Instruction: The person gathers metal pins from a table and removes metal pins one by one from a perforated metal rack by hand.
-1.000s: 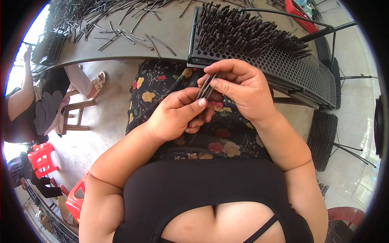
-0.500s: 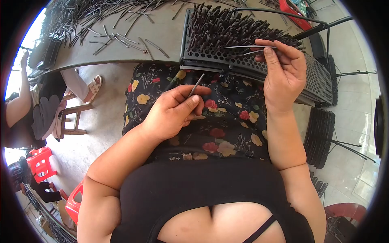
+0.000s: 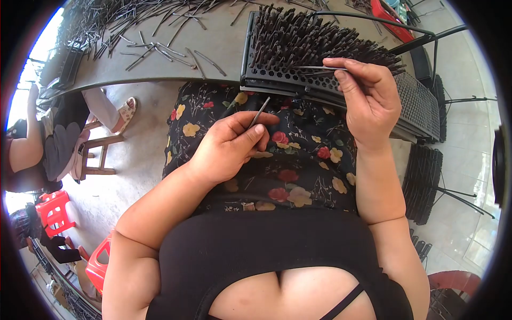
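Note:
My left hand (image 3: 229,141) is over the flowered cloth on my lap, pinching a thin dark rod (image 3: 260,111) that points up and away. My right hand (image 3: 372,101) is raised at the front edge of the perforated rack (image 3: 421,106). Between its thumb and index finger is a thin metal rod (image 3: 314,68) whose far end lies over the holes. Whether that end sits in a hole I cannot tell. Many dark rods (image 3: 304,40) stand upright in the rack, just beyond this hand.
Loose rods (image 3: 160,53) lie scattered on the table (image 3: 213,40). A person (image 3: 48,138) sits at the left beside a wooden stool (image 3: 101,154). Red plastic stools (image 3: 56,213) stand at the lower left. Dark bundles on a stand (image 3: 423,184) are at the right.
My hands have come apart. The right one moved away from the left, up and right to the rack, taking thin rods along; lately it shifted slightly left. My left hand kept one rod.

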A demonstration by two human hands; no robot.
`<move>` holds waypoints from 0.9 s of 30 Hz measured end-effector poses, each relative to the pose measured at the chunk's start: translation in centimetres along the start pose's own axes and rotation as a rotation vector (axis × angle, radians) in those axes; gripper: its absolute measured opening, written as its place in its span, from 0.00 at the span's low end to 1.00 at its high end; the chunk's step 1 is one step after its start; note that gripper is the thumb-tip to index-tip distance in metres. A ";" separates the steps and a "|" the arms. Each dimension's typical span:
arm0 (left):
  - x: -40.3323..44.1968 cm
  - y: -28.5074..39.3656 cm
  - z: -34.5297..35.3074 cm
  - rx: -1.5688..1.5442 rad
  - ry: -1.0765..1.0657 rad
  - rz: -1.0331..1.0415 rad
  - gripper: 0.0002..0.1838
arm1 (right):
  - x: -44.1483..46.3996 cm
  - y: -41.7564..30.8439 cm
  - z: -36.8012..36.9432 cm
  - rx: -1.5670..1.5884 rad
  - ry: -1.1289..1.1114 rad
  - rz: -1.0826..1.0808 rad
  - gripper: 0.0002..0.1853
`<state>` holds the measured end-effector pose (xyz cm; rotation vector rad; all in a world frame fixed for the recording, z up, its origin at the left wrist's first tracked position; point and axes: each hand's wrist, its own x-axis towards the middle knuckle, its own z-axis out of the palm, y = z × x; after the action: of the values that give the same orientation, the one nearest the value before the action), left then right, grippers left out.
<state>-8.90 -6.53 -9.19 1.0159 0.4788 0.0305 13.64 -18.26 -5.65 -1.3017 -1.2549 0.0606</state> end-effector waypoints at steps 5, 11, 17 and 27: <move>0.1 -0.2 0.3 -0.024 0.035 0.036 0.17 | 0.2 0.6 -0.1 0.017 0.008 -0.021 0.10; 0.1 -0.1 0.3 0.005 0.028 0.031 0.15 | 1.0 0.3 1.8 -0.172 0.001 -0.109 0.10; 0.1 -0.2 0.1 -0.010 0.039 0.029 0.15 | 2.3 1.5 1.7 -0.473 -0.068 -0.217 0.06; 0.3 -0.1 0.1 -0.036 0.006 0.020 0.15 | 2.3 0.6 1.9 -0.587 -0.104 -0.306 0.10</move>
<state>-8.62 -6.63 -9.32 0.9852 0.4723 0.0599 13.57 -15.24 -5.06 -1.5938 -1.6192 -0.4965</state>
